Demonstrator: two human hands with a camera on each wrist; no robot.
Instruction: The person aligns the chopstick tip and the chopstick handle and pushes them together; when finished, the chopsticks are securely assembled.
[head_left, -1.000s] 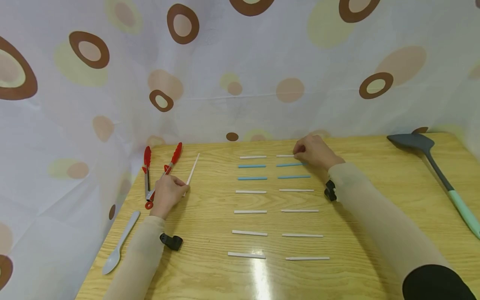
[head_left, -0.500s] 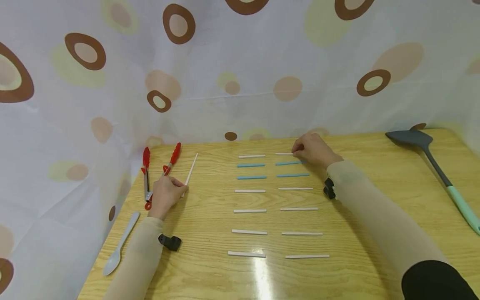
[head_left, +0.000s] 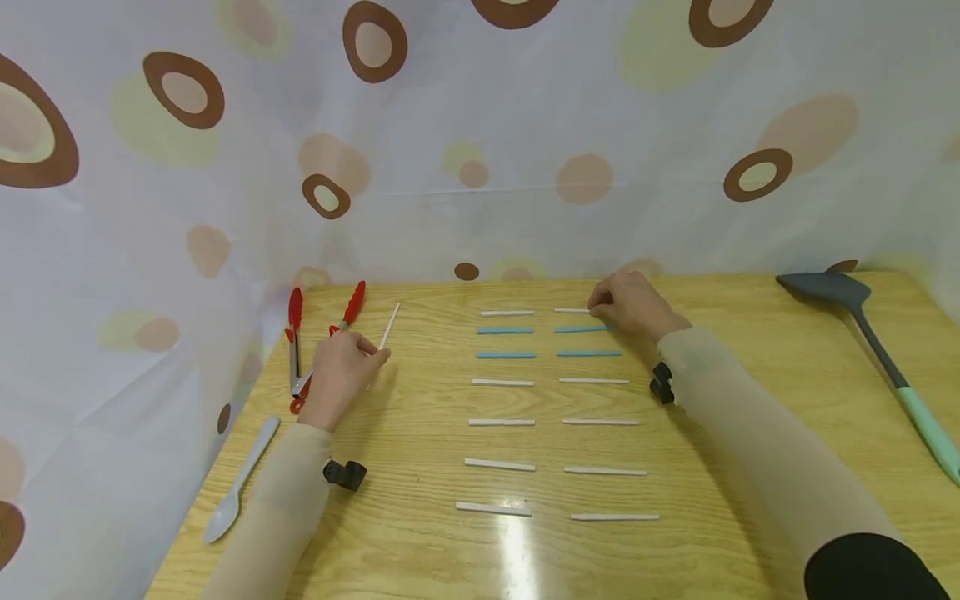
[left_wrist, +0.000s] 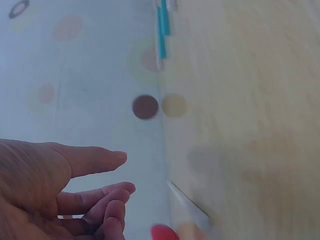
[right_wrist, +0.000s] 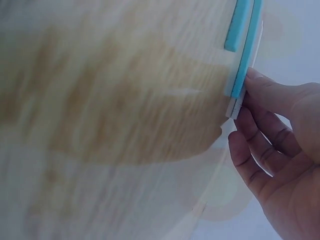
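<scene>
My left hand (head_left: 341, 375) hovers over the left of the table, near a slanting thin white stick (head_left: 389, 326). In the left wrist view its thumb and fingers stand apart, with nothing between them, and the stick (left_wrist: 189, 204) lies beyond on the wood. At the back, my right hand (head_left: 633, 304) pinches the right end of another white stick (head_left: 570, 311) between thumb and fingers. Just in front of it lies a blue stick (right_wrist: 244, 55). Two columns of white and blue sticks run toward me, among them a blue one (head_left: 506, 356) and a white one (head_left: 495, 508).
Red-tipped tongs (head_left: 294, 333) lie spread at the back left, partly behind my left hand. A grey spoon (head_left: 240, 483) is at the left edge. On the right rests a dark spatula (head_left: 873, 342) with a mint handle. A patterned curtain (head_left: 525, 125) hangs behind the table (head_left: 750, 358).
My left hand has let go of the slanting white stick and risen slightly, its fingers parting. The right hand keeps its pinch at the same place. The head view shifts a little.
</scene>
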